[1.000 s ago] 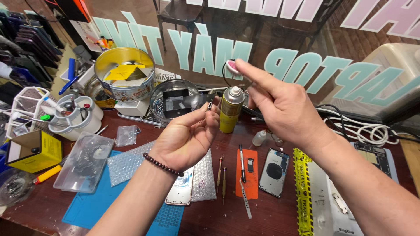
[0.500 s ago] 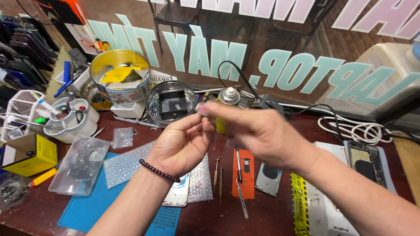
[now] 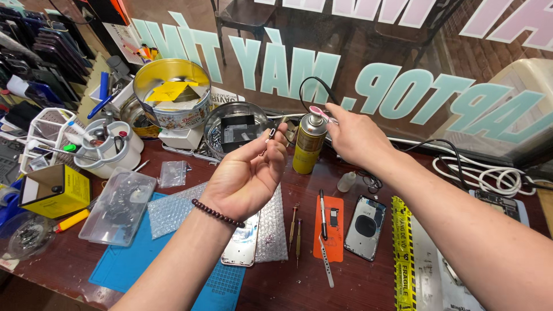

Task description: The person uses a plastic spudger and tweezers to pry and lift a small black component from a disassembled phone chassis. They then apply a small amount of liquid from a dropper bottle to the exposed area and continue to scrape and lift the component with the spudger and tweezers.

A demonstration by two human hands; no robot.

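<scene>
while the left hand [image 3: 245, 175] is raised palm-up over the dark red wooden desk [image 3: 69, 270], its thumb and forefinger are pinched together on a tiny dark metal part [image 3: 271, 133], held just in front of the round steel bowl [image 3: 216, 124]. the right hand [image 3: 357, 135] reaches to the top of the tall yellow-green spray can [image 3: 309, 147], which stands upright on the desk beside the bowl; its fingertips are closed on the can's pink nozzle [image 3: 318, 112]. below the left hand lie a white phone frame [image 3: 245, 250] on a sheet of bubble wrap [image 3: 167, 207], and a blue silicone work mat [image 3: 127, 265]. nearer the right forearm lie a black phone back housing [image 3: 364, 227], an orange card [image 3: 334, 222] and metal tweezers [image 3: 327, 268]. a round gold tin [image 3: 173, 115] sits at the back left.
</scene>
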